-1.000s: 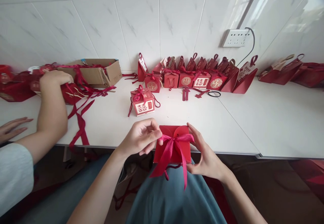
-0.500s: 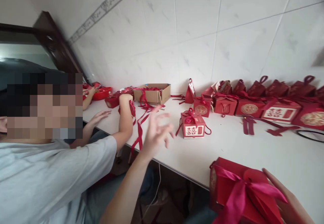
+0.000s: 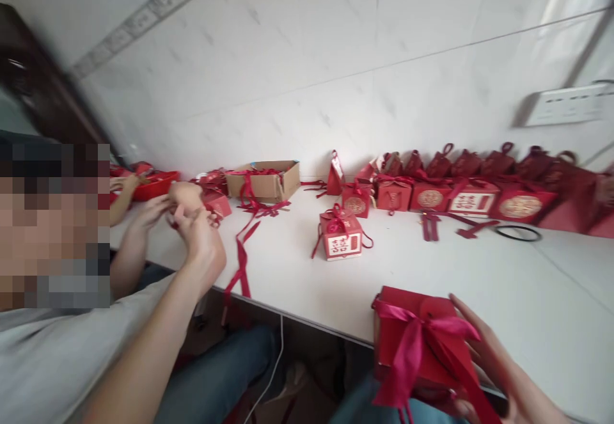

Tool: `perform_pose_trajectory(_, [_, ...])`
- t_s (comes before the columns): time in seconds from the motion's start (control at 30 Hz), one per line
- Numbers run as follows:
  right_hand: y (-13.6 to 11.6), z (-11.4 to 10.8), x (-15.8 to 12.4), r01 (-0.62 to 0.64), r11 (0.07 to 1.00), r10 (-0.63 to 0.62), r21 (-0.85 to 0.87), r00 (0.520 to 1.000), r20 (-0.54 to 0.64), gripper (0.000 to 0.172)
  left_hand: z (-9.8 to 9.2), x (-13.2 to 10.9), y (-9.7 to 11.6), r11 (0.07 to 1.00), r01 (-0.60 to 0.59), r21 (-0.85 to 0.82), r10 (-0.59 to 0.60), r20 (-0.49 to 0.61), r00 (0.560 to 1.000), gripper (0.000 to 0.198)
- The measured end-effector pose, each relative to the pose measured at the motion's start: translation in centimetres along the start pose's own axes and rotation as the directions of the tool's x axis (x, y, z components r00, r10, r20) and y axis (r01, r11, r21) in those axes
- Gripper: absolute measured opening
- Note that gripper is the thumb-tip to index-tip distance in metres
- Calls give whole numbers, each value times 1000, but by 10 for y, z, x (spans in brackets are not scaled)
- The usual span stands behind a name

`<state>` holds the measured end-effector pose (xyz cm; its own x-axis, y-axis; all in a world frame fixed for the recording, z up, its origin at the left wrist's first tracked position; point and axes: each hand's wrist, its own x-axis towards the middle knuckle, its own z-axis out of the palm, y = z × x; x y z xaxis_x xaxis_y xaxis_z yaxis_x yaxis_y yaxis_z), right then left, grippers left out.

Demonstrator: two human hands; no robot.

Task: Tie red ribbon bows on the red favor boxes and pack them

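Note:
A red gift box tied with a shiny pink ribbon bow is tilted over the table's front edge. My right hand grips it from the right, fingers along its side and thumb low. Off to the left, my left hand overlaps a co-worker's arm; its fingers are blurred, and I cannot tell whether they touch that arm. Close by is the co-worker's hand. A smaller red box with a white label and a bow stands upright on the table.
Finished-looking red boxes line the wall. A cardboard carton of ribbons stands at the back. Loose ribbon hangs over the table edge. A black ring and cut ribbon pieces lie at right. A co-worker sits at left.
My left hand has moved left, from over the table to the co-worker's arms. The view has turned right. The pink-bowed box stays in my right hand.

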<state>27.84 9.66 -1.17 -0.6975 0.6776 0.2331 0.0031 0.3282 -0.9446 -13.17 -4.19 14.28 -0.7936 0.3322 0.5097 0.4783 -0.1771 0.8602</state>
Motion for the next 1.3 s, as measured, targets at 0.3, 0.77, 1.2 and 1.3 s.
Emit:
perform_pose_trajectory(0.3, [-23, -4, 15, 75, 997, -73, -19, 991, 114, 96, 103, -164, 23, 999, 30, 36, -47, 828, 559, 20])
perform_pose_trajectory(0.77, [-19, -3, 19, 106, 994, -105, -3, 989, 108, 100, 126, -164, 19, 965, 251, -81, -76, 827, 557, 27])
perform_pose_trajectory(1.2, [-22, -3, 19, 92, 996, -91, 5, 990, 111, 100, 120, -176, 6, 921, 369, -122, -170, 727, 665, 27])
perform_pose_trajectory(1.3, [-21, -4, 18, 87, 996, -87, 0, 990, 114, 99, 116, -179, 4, 899, 433, -61, -265, 712, 650, 28])
